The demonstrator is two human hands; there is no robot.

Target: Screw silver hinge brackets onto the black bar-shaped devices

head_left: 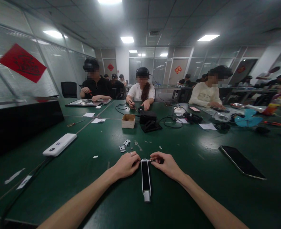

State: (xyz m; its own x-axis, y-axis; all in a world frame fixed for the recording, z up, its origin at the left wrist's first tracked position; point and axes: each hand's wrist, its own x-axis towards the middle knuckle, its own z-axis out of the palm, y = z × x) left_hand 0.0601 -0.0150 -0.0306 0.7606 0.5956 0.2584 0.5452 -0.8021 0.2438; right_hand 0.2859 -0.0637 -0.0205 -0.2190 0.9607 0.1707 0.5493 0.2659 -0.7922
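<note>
A long narrow black part with a silver frame point(145, 178) lies on the green table point(88, 165), pointing away from me. My left hand point(127, 163) is curled at its far left corner, fingers pinched against it. My right hand point(165, 163) is curled at the far right corner, pinching something small and metallic against the frame's end. Just beyond my hands lie small metal brackets point(124, 145) and loose screws point(137, 145).
A white power bank point(59, 144) lies to the left, a dark phone point(241, 162) to the right. A small cardboard box point(128, 121) and black devices with cables point(150, 122) sit further ahead. Three people work at the far side; a black monitor point(21, 124) stands left.
</note>
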